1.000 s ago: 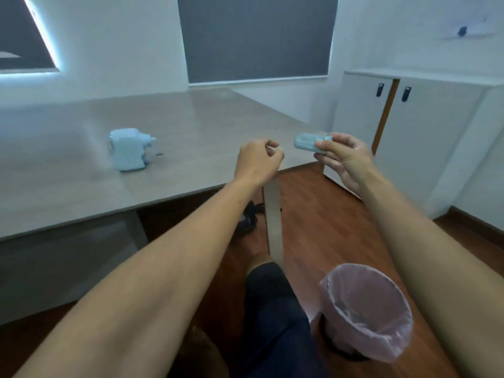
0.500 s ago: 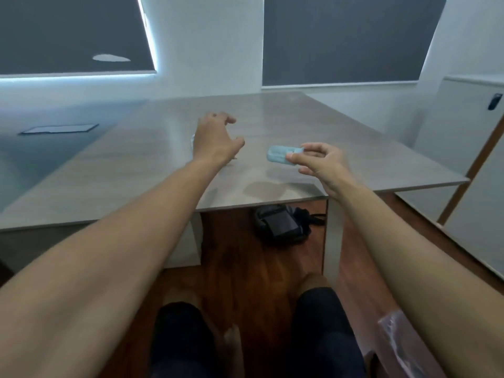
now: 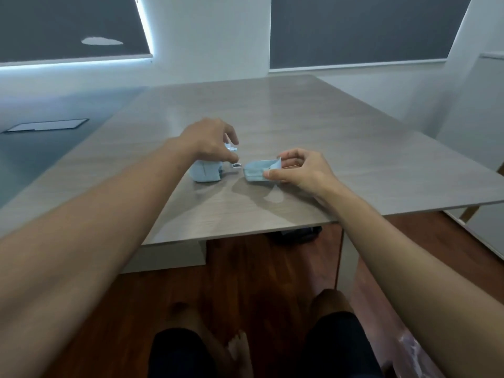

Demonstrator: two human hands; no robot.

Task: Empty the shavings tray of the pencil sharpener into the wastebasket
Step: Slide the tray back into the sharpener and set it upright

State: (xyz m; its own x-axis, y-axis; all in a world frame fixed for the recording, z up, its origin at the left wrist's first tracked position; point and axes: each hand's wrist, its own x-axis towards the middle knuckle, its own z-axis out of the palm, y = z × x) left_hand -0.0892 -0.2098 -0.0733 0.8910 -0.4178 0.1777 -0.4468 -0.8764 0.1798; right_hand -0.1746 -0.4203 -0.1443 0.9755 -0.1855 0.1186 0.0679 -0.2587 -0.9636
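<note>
The light-blue pencil sharpener (image 3: pixel 205 171) stands on the grey wood-grain table (image 3: pixel 300 126). My left hand (image 3: pixel 210 141) rests over its top, fingers curled around it, hiding the upper part. My right hand (image 3: pixel 296 170) pinches the light-blue shavings tray (image 3: pixel 257 171) between thumb and fingers, holding it just to the right of the sharpener, close to the tabletop. A small gap separates tray and sharpener. Only a bit of the wastebasket's pink liner (image 3: pixel 411 350) shows at the bottom right edge.
A dark bag (image 3: pixel 297 236) lies on the wooden floor under the table, beside the table leg (image 3: pixel 347 257). My knees and a bare foot are below the table's front edge. A white cabinet (image 3: pixel 488 132) stands at the right.
The view has swung from the wastebasket to the table. My left hand has come down onto the sharpener. My right hand has carried the tray left, up beside the sharpener.
</note>
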